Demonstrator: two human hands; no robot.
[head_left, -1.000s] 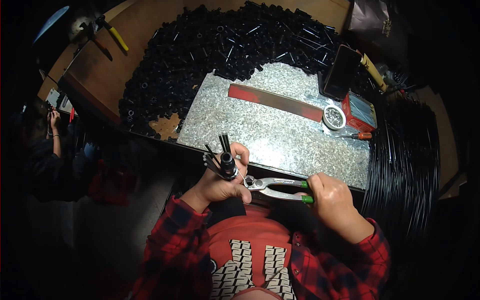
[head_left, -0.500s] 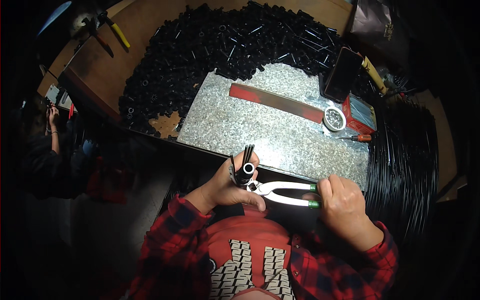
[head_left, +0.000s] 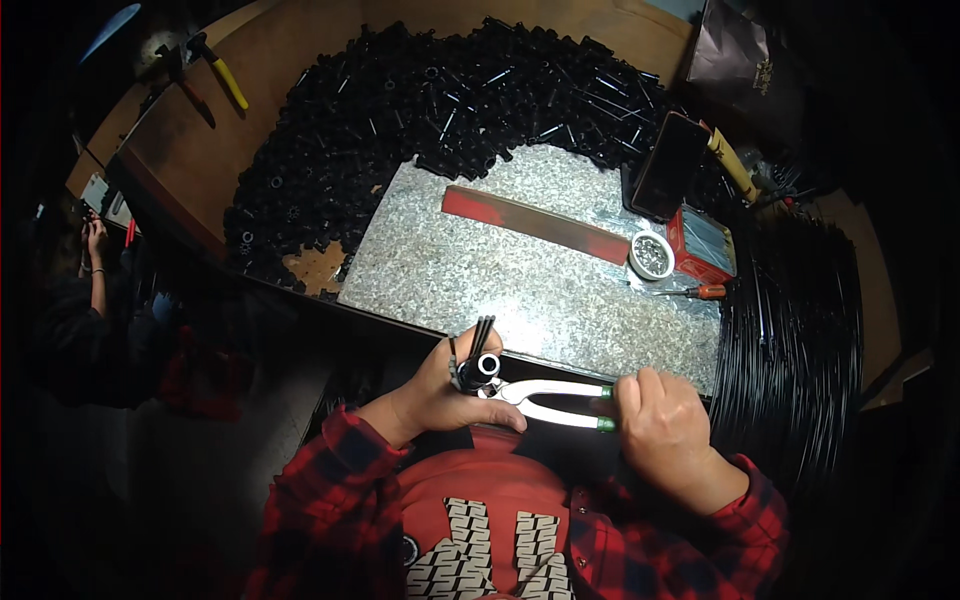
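My left hand [head_left: 432, 392] is wrapped around a black tubular part [head_left: 467, 374] whose pale ring-shaped end faces up. Several thin black rods [head_left: 483, 333] stick up out of the same grip. White pliers [head_left: 552, 387] with green-covered handles reach across from the right, their jaws up against the tubular part. Whether the jaws bite on it is hard to see. My right hand [head_left: 662, 425] is closed around the pliers' handle ends. Both hands are in front of the near edge of a speckled stone slab [head_left: 440, 250].
A large heap of black tubular parts [head_left: 330, 150] fills the back. On the slab lie a red-and-brown bar [head_left: 540, 224], a white bowl [head_left: 634, 262] of small metal pieces and an orange-handled screwdriver [head_left: 708, 292]. A phone [head_left: 670, 165] leans behind them. Long black rods [head_left: 790, 340] bunch at right.
The whole view has shifted, so slab and heap sit slightly lower and more to the left. Both hands keep their holds, and the pliers' handles look equally far apart.
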